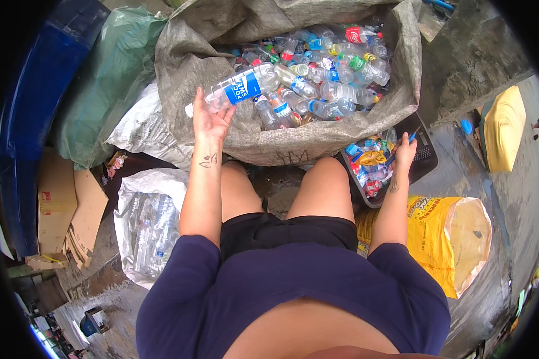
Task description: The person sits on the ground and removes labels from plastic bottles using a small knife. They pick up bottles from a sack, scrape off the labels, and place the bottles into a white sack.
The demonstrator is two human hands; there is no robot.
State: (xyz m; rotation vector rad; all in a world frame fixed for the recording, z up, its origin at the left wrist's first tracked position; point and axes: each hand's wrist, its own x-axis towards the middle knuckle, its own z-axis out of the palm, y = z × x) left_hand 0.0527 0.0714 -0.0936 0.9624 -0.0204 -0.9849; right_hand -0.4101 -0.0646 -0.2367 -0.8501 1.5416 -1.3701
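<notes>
My left hand (213, 119) is under a large clear plastic bottle (269, 77) with a blue label, near its white-capped end, with the fingers along its side. The bottle is tilted over the left rim of a big grey woven sack (296, 146) full of used plastic bottles (337, 74). On the right, my right hand (404, 150) is closed around a thin blue tool (413, 135), whose kind I cannot tell. It hangs over a dark plastic crate (424, 157) that holds caps, labels and yellow plastic scraps (371, 157).
A white sack (128, 215) of clear bottles stands by my left leg, with cardboard (56, 202) beyond it. A yellow printed sack (431, 238) lies open at my right. Green (112, 76) and white (148, 125) sacks lean at the upper left. A concrete block (471, 67) borders the big sack.
</notes>
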